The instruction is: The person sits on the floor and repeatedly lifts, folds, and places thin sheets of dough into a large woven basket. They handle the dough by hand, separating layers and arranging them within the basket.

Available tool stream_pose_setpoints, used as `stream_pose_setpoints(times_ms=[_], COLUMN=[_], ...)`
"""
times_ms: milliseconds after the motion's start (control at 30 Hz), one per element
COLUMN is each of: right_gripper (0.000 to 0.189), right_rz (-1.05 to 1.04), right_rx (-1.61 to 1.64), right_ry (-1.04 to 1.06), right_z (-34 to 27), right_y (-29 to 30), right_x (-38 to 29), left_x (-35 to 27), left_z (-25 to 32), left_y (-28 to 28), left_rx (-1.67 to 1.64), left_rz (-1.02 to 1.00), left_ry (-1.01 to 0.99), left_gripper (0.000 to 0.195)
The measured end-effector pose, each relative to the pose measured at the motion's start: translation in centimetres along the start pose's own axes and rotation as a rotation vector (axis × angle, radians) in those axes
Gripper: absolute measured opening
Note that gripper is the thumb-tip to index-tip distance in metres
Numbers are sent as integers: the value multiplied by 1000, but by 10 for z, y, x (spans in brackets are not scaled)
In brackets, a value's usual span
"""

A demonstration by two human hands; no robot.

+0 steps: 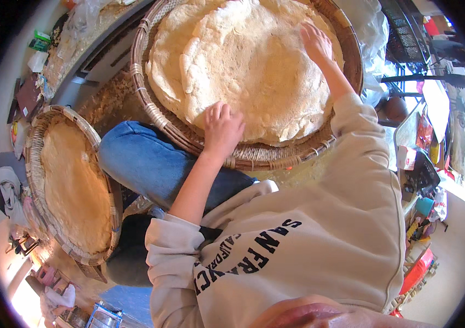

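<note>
Large, pale, floury rounds that look like flatbread lie in layers inside a wide round woven basket at the top of the view. My left hand rests on their near left edge with its fingers curled; whether it pinches the edge is hidden. At the upper right, my right hand lies on the top round near its far right side, fingers extended and holding nothing. The upper layer is uneven, with a raised, folded-looking rim on its left side.
A second woven basket with a similar pale round stands at left, beside my bent knee in jeans. A cluttered ledge runs along the upper left. Plastic bags and a black crate are at the right.
</note>
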State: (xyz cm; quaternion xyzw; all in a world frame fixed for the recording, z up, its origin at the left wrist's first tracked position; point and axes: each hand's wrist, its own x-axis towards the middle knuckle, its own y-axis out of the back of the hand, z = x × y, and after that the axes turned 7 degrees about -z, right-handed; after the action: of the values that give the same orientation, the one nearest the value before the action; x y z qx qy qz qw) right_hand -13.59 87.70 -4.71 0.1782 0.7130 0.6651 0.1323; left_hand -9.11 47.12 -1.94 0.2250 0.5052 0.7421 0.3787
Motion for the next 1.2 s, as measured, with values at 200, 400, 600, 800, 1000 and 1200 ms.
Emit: stream_pose_setpoints(times_ms=[200,400,600,800,1000,1200], right_gripper=[56,71,76,71,70,55], right_rz=[-477,-19,-74,-145,-309,-42], right_rx=[-278,197,126,262,-207,486], right_ry=[-174,151,87,1,289,344], right_z=[-47,-180,-228,-241,-258,-253], right_y=[6,-35,-60,-50,-64,-45], right_x=[61,58,56,47,9,29], left_x=[-7,-9,-9,-5,-48,-199], left_z=[-6,-6,-8,-7,-39,-176], left_y=[-8,-14,-17,-14,50,135], left_rx=[8,-97,-113,-92,-325,-14], left_rz=[36,45,-23,-49,304,656], left_ry=[39,35,27,10,-135,284], left_gripper=[21,28,28,22,24,25])
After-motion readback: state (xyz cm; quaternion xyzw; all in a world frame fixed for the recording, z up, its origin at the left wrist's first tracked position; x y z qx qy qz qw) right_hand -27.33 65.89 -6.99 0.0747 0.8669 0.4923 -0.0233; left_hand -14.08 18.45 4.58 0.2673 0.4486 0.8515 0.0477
